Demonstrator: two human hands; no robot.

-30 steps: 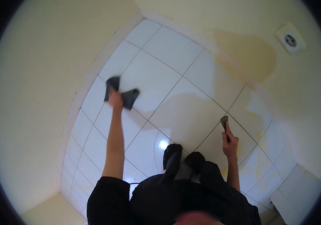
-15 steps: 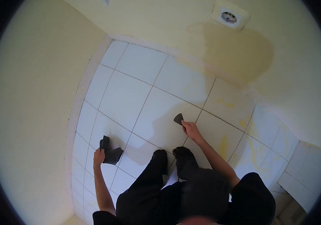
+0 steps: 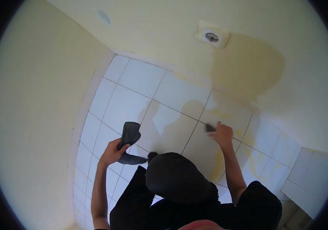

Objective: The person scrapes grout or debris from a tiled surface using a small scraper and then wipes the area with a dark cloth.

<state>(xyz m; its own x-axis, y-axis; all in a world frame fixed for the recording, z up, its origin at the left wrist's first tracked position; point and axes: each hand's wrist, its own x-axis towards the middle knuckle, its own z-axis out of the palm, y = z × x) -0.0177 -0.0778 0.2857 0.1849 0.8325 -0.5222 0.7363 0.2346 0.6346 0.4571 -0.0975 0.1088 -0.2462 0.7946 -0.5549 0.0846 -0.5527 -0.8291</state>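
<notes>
My left hand (image 3: 111,153) is closed around a dark grey, bent thing (image 3: 131,133), raised over the white floor tiles. One broad part points up past the fingers and another, flatter part sticks out to the right; its kind I cannot make out. Over to the right, my right hand (image 3: 224,135) is closed on a small dark piece (image 3: 210,127), blurred and partly covered by the fingers. Half a second ago this piece showed a flared, fan-like end. My dark-clothed knees and one dark-covered foot (image 3: 153,156) show between the hands.
White tiled floor (image 3: 177,122) spreads ahead, with yellow smears (image 3: 254,157) at the right. Cream walls (image 3: 37,115) rise at the left and far side. A power socket (image 3: 211,37) is in the far wall, and a low tiled ledge (image 3: 313,168) stands at the right.
My left hand has risen and come inward to the right with the bent thing, which has turned. My right hand has swung to the right with the dark piece. The view has tilted.
</notes>
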